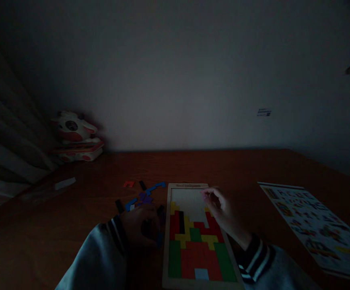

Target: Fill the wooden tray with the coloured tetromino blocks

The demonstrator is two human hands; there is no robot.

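A wooden puzzle board is filled with coloured pieces in its lower part; pale wood shows in the upper part. My left hand is curled beside the board's left edge, thumb and finger closed at a blue piece. Over the upper right of the board, my right hand has thumb and index finger brought together; whatever may be between the tips is too small to make out. Loose pieces lie beyond my left hand: an orange-red one, a black one, and several blue and purple ones.
A printed sheet lies on the brown table at the right. A cow-shaped toy stands at the back left, with a whitish strip nearer. A curtain hangs at the left, and a wall rises behind the table.
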